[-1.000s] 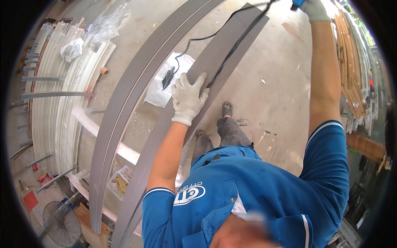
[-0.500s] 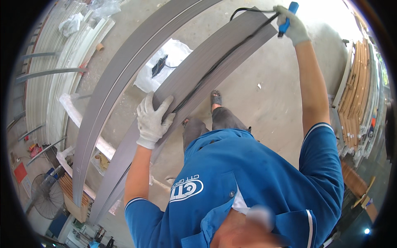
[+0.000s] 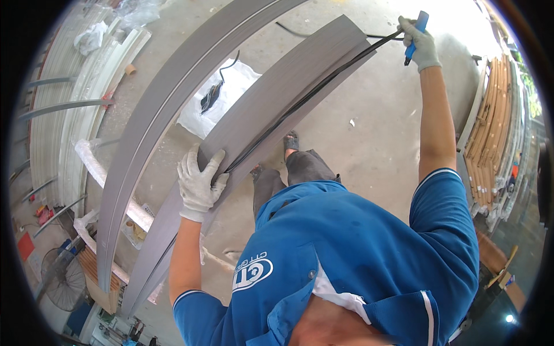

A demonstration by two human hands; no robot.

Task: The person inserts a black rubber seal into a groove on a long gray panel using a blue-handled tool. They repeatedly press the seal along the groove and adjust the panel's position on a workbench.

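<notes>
A long grey profile board (image 3: 254, 121) lies slanting in front of me, with a black rubber strip (image 3: 311, 92) running along its lengthwise groove. My left hand (image 3: 199, 181), gloved, lies on the board with fingers spread, its thumb where the strip enters the groove. Out at the upper right, beyond the board's end, my gloved right hand (image 3: 421, 43) is closed around the strip and a blue-handled tool (image 3: 418, 34) that looks like a utility knife. The strip stretches taut from the board to this hand; a loose length trails behind the board's far end.
A second grey profile (image 3: 150, 121) lies parallel on the left. Between them, white plastic sheet (image 3: 213, 92) on the floor bears a black coil (image 3: 211, 98). Wrapped white profiles (image 3: 75, 115) stack at far left, near a fan (image 3: 64, 277); brown lengths (image 3: 490, 127) stack at right.
My right hand has moved slightly right and down with the strip and blue tool, and the strip has lifted off the board's end. The loose tail has shifted. My left hand stays on the board.
</notes>
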